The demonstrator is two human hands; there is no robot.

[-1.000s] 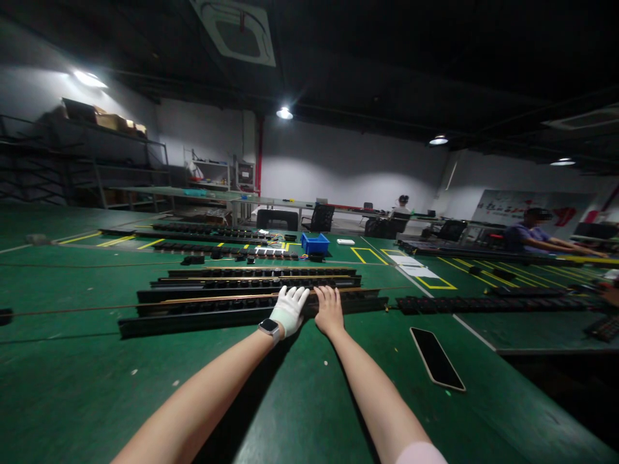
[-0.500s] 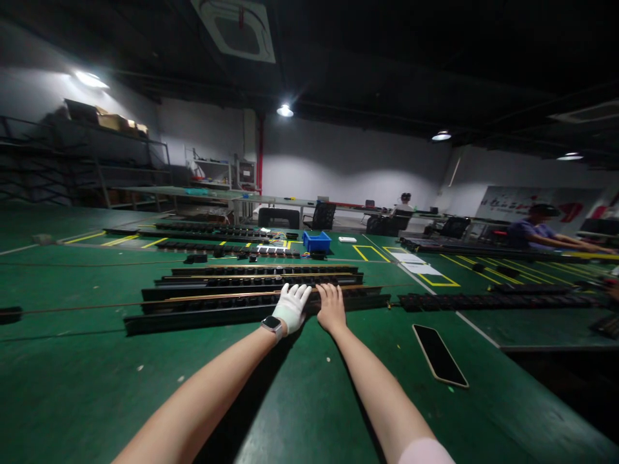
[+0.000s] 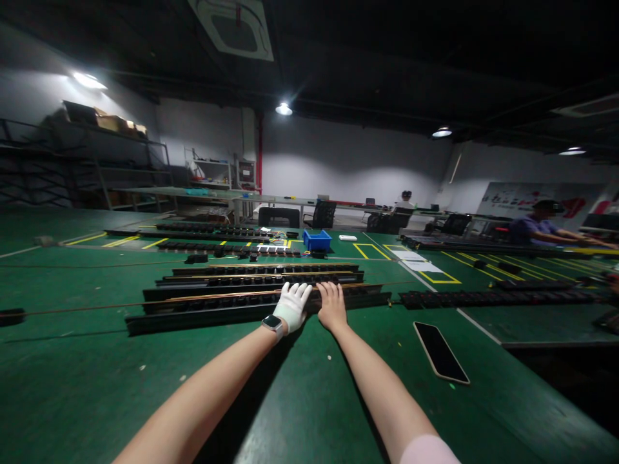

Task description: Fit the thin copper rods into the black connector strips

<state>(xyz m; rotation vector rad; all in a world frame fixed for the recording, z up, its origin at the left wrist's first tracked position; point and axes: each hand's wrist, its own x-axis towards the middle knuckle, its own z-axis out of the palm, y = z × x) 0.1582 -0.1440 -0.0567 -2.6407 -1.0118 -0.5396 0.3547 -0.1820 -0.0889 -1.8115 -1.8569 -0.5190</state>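
Observation:
A long black rail (image 3: 203,318) lies across the green table in front of me, nearest of several parallel ones. My left hand (image 3: 292,308), in a white glove with a watch at the wrist, has its fingers bent over the rail's top. Beside it, my bare right hand (image 3: 331,305) grips the same rail, its fingers reaching over the upper edge and the thumb side facing the left hand. Thin copper-coloured rods (image 3: 213,296) run along the tops of the rails. The fingertips of both hands are partly hidden behind the rail.
A phone (image 3: 441,352) lies on the table (image 3: 290,412) to the right. Further back are a blue bin (image 3: 317,240), white papers (image 3: 418,261) and black segmented strips (image 3: 498,299). A co-worker (image 3: 544,222) sits at far right, arms stretched over the table.
Both hands keep their place on the rail. Only the camera's view has shifted very slightly.

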